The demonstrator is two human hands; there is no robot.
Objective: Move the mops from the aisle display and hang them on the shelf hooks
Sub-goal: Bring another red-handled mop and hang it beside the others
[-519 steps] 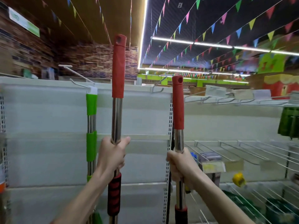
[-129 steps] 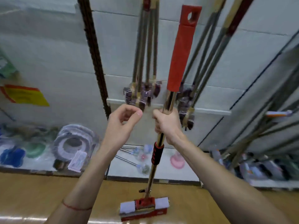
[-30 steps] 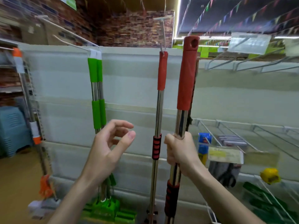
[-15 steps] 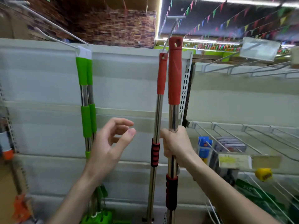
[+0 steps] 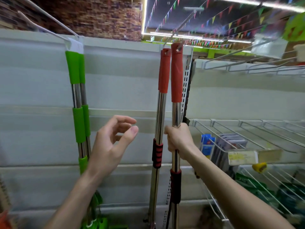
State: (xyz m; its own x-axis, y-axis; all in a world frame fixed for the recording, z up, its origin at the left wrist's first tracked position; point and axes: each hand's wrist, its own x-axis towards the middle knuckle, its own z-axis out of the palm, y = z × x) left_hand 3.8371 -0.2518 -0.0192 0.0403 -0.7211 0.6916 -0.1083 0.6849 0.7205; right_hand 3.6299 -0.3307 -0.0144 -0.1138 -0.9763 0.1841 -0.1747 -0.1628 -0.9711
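Observation:
My right hand (image 5: 177,141) grips the steel shaft of a red-handled mop (image 5: 176,76), held upright with its top hole at the wire hook (image 5: 182,22) on the white shelf panel. Whether the hook passes through the hole I cannot tell. Just left of it a second red-handled mop (image 5: 163,71) hangs from the same hook. My left hand (image 5: 112,144) hovers open, fingers curled, between this mop and two green-handled mops (image 5: 77,96) hanging from another hook (image 5: 49,17) further left.
The white back panel (image 5: 123,76) spans the left and middle. To the right, wire shelves (image 5: 247,129) hold small packaged goods, a yellow item (image 5: 259,167) and a price label (image 5: 242,157). Green mop heads (image 5: 102,223) sit low near the floor.
My right hand has lifted the red-handled mop so its top reaches the hook beside the hanging red mop. The view has tilted up slightly. My left hand stays open.

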